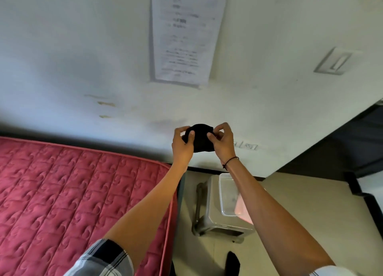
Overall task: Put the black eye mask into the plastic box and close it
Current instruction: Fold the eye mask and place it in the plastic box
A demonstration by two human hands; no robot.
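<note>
Both hands hold the black eye mask (200, 138) up high, left hand (183, 145) & right hand (222, 144) fingers pinching its two ends, prob. to fold it small so it fits the open plastic box (227, 195) far below them.

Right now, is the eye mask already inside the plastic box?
No, both hands, left and right, hold the eye mask up in front of the wall, well above the open plastic box on the stool.

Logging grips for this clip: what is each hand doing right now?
Left hand: fingers closed on the black eye mask.
Right hand: fingers closed on the same eye mask.
</note>
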